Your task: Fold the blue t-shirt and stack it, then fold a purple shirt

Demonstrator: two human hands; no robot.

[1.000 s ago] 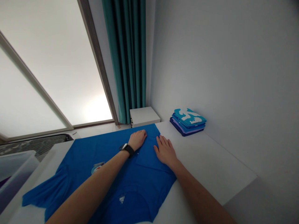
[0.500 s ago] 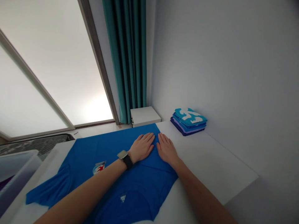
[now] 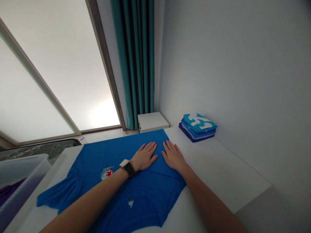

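A blue T-shirt (image 3: 145,181) lies spread on the white table, its neckline toward me and a sleeve stretched out at the left. A red and white logo shows on its chest. My left hand (image 3: 144,156), with a smartwatch (image 3: 127,167) on the wrist, rests flat on the shirt with the fingers stretched out. Beside it, my right hand (image 3: 173,156) lies flat along the shirt's right edge, fingers extended and slightly apart. Neither hand grips the cloth.
Folded shirts in blue and purple form a stack (image 3: 198,127) at the table's (image 3: 218,168) back right, near the wall. On the left stands a clear plastic bin (image 3: 36,174) with purple cloth inside. Behind the table are a white cabinet (image 3: 153,121) and a teal curtain (image 3: 137,64).
My left hand has slid a little to the left across the shirt, away from my right hand, and its fingers are more spread. The view has shifted slightly.
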